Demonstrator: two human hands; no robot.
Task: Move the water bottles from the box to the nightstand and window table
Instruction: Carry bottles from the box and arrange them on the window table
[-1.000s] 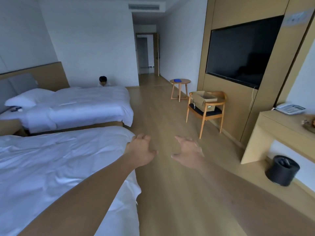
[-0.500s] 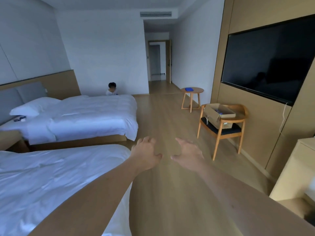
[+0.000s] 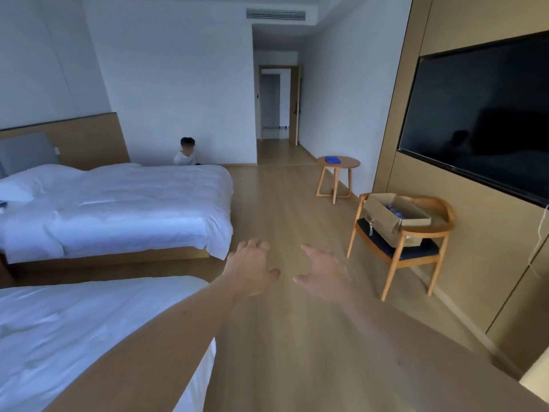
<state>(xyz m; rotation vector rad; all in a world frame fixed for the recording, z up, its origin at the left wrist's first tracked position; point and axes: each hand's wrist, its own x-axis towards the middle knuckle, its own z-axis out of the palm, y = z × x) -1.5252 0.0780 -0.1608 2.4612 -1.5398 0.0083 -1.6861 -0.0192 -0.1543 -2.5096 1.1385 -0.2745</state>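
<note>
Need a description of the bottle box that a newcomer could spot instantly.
Find the big black TV on the wood-panelled right wall. Below its left end stands a wooden armchair with a dark seat cushion; the open brown cardboard box sits on that seat, blue showing inside. The round side table further down the wall holds only a flat blue item.

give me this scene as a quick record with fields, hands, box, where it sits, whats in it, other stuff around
left hand: left hand held out over the floor, fingers loosely curled, holding nothing
right hand: right hand held out beside it, fingers relaxed, holding nothing
box: open brown cardboard box, flaps up
box location: on the seat of the wooden armchair with a dark cushion, by the wall under the black wall-mounted tv
box contents: something blue inside, too small to identify
other: small round wooden side table carrying a flat blue item; two white beds
</note>
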